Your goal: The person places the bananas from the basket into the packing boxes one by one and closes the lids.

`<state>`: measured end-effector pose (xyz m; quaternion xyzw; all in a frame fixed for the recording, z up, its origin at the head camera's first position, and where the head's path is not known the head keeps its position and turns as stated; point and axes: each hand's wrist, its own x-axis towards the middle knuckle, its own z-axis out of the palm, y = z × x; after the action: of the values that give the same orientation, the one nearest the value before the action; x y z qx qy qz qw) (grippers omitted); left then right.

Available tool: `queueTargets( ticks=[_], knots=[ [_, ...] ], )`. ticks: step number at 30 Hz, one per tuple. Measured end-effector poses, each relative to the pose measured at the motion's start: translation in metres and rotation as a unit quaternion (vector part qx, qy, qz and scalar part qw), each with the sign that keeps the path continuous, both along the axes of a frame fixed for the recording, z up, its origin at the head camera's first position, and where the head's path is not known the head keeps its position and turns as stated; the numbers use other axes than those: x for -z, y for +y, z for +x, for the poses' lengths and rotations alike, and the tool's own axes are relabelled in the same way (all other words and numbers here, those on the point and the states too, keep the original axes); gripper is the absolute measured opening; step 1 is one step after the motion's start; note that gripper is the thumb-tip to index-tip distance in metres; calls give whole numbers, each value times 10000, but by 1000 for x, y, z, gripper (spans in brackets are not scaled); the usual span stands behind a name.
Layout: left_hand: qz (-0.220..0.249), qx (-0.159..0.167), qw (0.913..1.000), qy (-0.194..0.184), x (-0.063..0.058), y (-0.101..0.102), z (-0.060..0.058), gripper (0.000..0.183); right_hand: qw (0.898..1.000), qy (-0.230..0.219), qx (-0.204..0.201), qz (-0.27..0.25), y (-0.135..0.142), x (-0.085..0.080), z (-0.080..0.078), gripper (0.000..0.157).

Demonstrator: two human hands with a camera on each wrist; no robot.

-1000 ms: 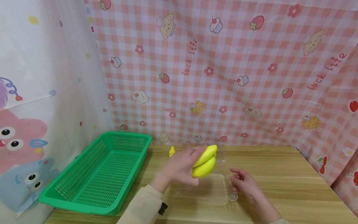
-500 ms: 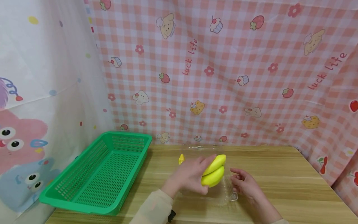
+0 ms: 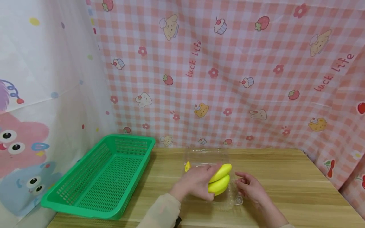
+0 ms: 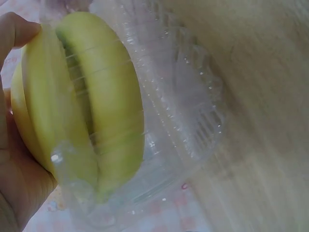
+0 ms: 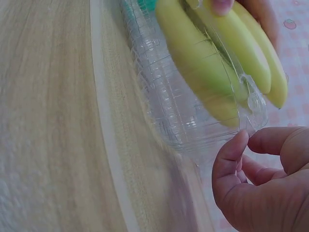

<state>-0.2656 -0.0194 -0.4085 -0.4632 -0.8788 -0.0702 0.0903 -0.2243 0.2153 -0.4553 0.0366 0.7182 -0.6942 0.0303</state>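
Observation:
My left hand [image 3: 196,182] grips a bunch of yellow bananas [image 3: 219,186] from above, fingers and thumb round its sides. The bunch sits partly inside an open clear plastic clamshell box [image 4: 178,96], and its stem end pokes out to the left of the hand. In the left wrist view, banana shows through the transparent wall. My right hand [image 3: 252,189] is at the box's right side. Its thumb and forefinger pinch the rim near the clasp [image 5: 256,104], seen closest in the right wrist view. The palm side of the left hand is hidden in the head view.
A green plastic basket [image 3: 146,164] with slotted walls stands at the left of the wooden table [image 3: 296,183]. The raised clear lid [image 3: 206,155] is behind the bananas. A pink checked curtain [image 3: 236,57] hangs along the back, a white one [image 3: 77,63] at the left.
The left hand has carried the bananas to the right and down into the clear box. My right hand has stayed at the box's right edge.

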Motion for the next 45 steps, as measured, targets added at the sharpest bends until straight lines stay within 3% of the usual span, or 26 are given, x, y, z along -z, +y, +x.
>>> queueTargets(
  ticks=[6, 13, 32, 35, 45],
  knots=[
    [-72, 6, 10000, -23, 7, 1, -3, 105, 10000, -34, 4, -65, 0, 1, 0, 49],
    [-64, -85, 9994, -335, 12, 4, -5, 105, 9999, 28, -26, -127, 0, 1, 0, 49],
    [-110, -119, 9982, -571, 14, 1, -6, 91, 9999, -98, 67, -102, 0, 1, 0, 50],
    [-45, -55, 9988, -488, 14, 0, -5, 87, 9999, -91, 52, -121, 0, 1, 0, 50],
    [491, 402, 9969, 476, 15, -4, -4, 57, 9998, -75, -24, -173, 0, 0, 1, 50]
  ],
)
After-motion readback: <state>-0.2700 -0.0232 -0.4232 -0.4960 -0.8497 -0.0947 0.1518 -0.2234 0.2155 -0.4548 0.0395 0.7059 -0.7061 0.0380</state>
